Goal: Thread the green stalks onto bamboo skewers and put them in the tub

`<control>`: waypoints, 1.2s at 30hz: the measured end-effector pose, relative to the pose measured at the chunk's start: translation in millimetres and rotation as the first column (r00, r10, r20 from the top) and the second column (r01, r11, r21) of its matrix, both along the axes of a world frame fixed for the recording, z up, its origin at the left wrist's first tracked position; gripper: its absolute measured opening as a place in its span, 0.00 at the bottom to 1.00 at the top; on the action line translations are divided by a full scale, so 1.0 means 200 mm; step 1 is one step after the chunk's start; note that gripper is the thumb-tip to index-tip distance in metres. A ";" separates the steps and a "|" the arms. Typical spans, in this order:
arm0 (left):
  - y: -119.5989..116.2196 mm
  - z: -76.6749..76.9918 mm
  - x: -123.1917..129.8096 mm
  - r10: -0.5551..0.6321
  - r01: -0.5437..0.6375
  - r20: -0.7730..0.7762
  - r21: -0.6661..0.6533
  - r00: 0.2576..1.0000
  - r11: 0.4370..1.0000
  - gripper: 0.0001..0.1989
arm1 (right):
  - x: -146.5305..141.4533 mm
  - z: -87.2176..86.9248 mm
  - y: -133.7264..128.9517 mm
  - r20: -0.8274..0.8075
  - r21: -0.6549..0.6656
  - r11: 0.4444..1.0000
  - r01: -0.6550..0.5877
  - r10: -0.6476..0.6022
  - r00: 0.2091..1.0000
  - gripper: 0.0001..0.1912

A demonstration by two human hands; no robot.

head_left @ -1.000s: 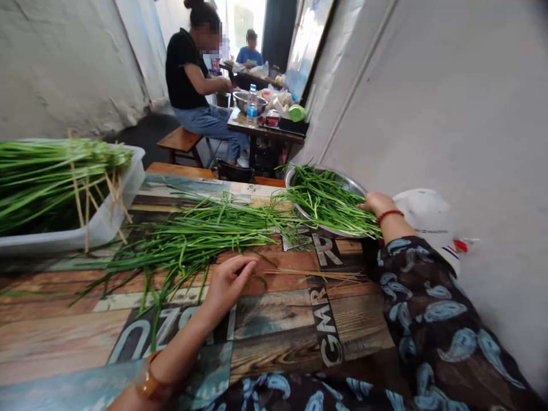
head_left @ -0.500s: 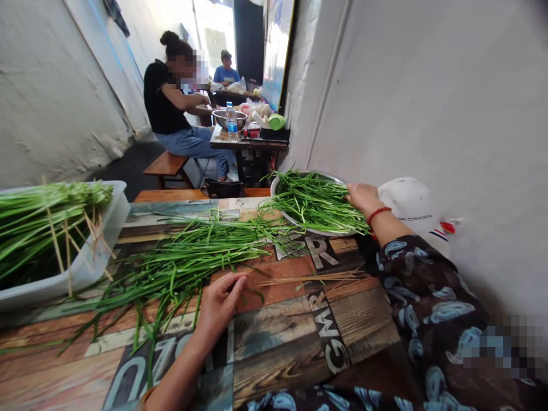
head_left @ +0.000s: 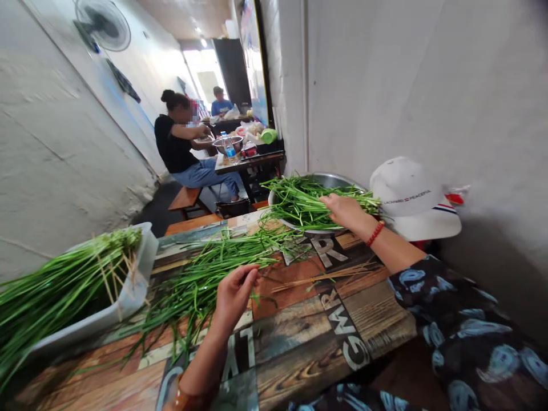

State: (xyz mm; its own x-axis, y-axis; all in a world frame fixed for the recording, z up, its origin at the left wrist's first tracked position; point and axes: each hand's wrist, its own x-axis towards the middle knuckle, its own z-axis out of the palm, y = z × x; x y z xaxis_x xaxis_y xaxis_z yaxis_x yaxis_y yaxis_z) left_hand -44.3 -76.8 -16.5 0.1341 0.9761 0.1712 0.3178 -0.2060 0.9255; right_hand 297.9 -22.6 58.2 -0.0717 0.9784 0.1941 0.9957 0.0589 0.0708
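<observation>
My right hand (head_left: 345,212), with a red bead bracelet at the wrist, is closed on green stalks in a metal bowl (head_left: 338,181) at the table's far edge. The green stalks (head_left: 299,197) fill much of the bowl. My left hand (head_left: 236,286) hovers over the table beside a loose pile of long green stalks (head_left: 205,268); its thumb and fingertips are close together, and whatever they might hold is too small to make out. Thin wooden sticks (head_left: 334,277) lie on the table right of my left hand.
A white tub (head_left: 148,251) of green stalks and sticks stands at the left. A white cap (head_left: 402,197) sits right of the bowl, by the wall. Beyond the patterned table (head_left: 295,331), a seated person (head_left: 173,142) works near a bottle (head_left: 228,147); another person (head_left: 220,105) is farther back.
The view has tilted and shifted, showing a fan and more of the cap. My right hand has moved left over the bowl, exposing more of its metal inside.
</observation>
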 end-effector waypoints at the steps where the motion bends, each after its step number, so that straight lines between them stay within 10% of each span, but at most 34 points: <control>1: 0.01 0.05 0.04 -0.033 0.034 0.026 -0.031 0.999 0.999 0.17 | 0.00 -0.02 -0.02 -0.020 -0.001 1.000 -0.010 0.010 1.000 0.23; 7: 0.09 0.24 0.37 -0.249 0.382 0.422 -0.269 0.872 0.884 0.25 | -0.08 -0.09 -0.20 -0.157 0.107 0.994 0.002 0.015 0.987 0.30; 11: 0.13 0.22 0.56 -0.229 0.559 0.664 -0.336 0.711 0.758 0.22 | -0.29 -0.16 -0.37 -0.334 0.270 0.958 -0.095 0.186 0.924 0.31; 16: 0.12 0.14 0.60 -0.080 0.522 0.726 -0.409 0.683 0.749 0.18 | -0.56 -0.29 -0.54 -0.439 0.350 0.896 -0.272 0.413 0.798 0.28; 23: 0.07 0.08 0.40 0.021 0.357 0.623 -0.475 0.782 0.804 0.13 | -0.50 -0.34 -0.67 -0.716 0.365 0.854 -0.371 0.512 0.474 0.15; 29: -0.05 0.11 0.24 0.051 0.331 0.625 -0.480 0.779 0.813 0.15 | -0.36 -0.48 -0.59 -0.984 0.103 0.986 -0.132 0.120 0.129 0.17; 36: -0.25 0.10 0.07 0.098 0.138 0.500 -0.413 0.861 0.900 0.17 | -0.71 -0.41 -0.47 -0.914 0.007 0.939 -0.345 -0.134 -0.383 0.28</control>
